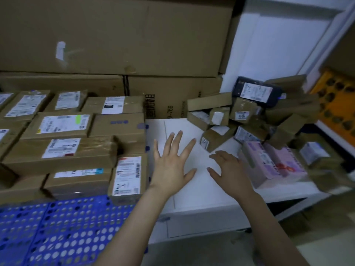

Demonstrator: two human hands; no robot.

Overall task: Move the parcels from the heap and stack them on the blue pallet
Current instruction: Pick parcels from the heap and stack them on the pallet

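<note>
Blue pallet [57,227] lies nearest, left of both grips, with stacked parcels [67,148] on it. Left grip [172,166] is spread wide, right grip [229,169] loosely curled, both empty over the white counter [201,192]. Heap [257,116] sits beyond the right grip.

Held the left hand [171,164] spread wide and the right hand [229,169] loosely curled, both empty, over the white surface [201,191]. Had parcels [63,150] stacked on the blue pallet [57,231] at left. Faced a heap [249,112] far right, a pink parcel [269,166] at its near edge.
</note>
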